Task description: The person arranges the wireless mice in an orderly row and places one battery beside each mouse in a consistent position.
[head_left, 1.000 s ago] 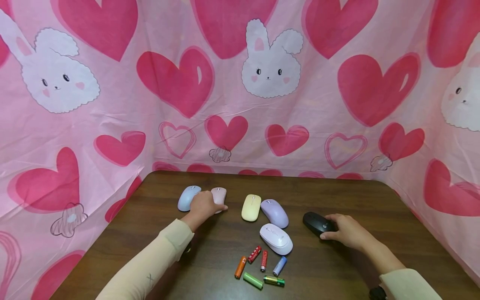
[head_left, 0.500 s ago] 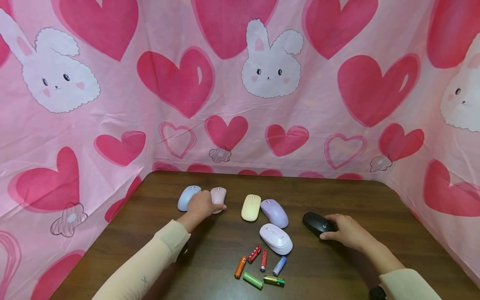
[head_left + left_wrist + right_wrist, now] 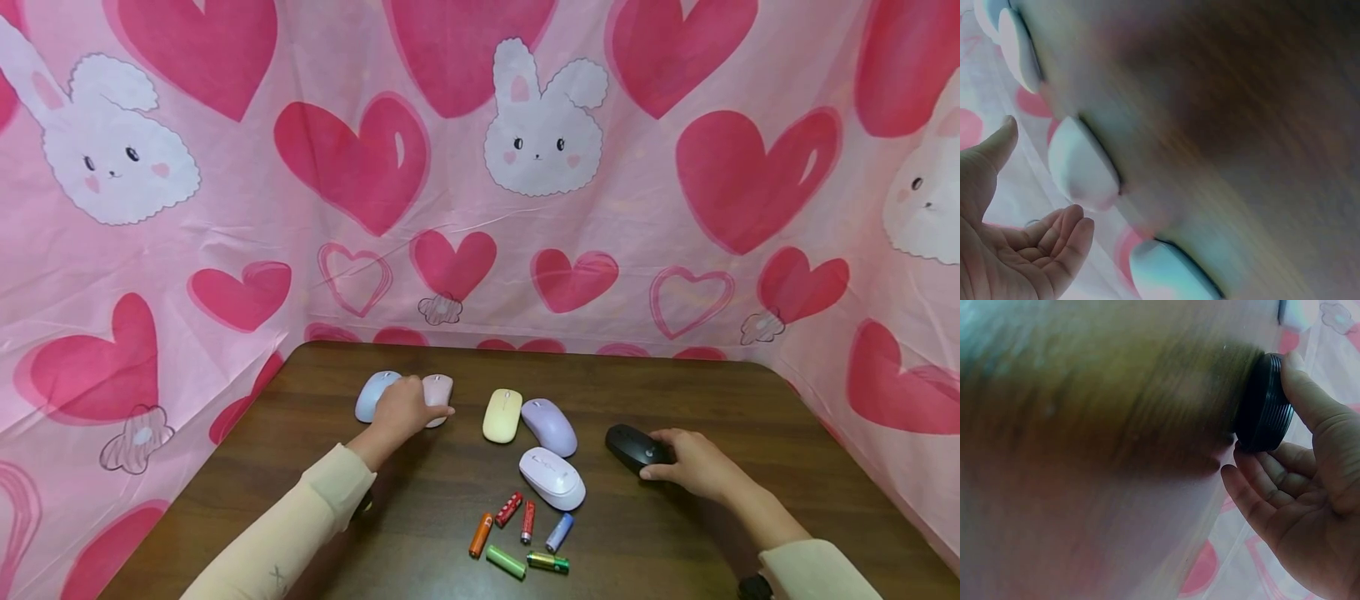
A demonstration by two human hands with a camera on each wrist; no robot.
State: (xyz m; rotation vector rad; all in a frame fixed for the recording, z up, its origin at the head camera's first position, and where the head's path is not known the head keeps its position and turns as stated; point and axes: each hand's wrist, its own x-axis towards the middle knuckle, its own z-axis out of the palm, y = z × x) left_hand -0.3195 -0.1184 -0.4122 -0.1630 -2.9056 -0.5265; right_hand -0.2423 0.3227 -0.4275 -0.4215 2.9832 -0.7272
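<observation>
My left hand (image 3: pixel 397 414) is at the near side of a pale pink computer mouse (image 3: pixel 439 390), partly covering it. In the left wrist view its thumb stands away from loosely bent fingers, with the pink mouse's rounded end (image 3: pixel 1082 165) just beyond them and nothing gripped. A light blue mouse (image 3: pixel 372 395) lies to the left of that hand. On the right, my right hand (image 3: pixel 701 464) holds the rear of a black mouse (image 3: pixel 632 445) on the table. The right wrist view shows the thumb on one side of its ribbed edge (image 3: pixel 1266 412) and fingertips at the other.
Between the hands lie a yellow mouse (image 3: pixel 502 416), a purple mouse (image 3: pixel 552 427) and a white mouse (image 3: pixel 552 478). Several loose batteries, among them an orange one (image 3: pixel 481 535) and a green one (image 3: pixel 506 562), lie nearer the front of the wooden table (image 3: pixel 420 533). A pink heart-patterned cloth (image 3: pixel 630 208) hangs behind.
The left forearm has shifted slightly left and down, while the left hand stays beside the pink mouse. The right hand and the black mouse have not visibly moved.
</observation>
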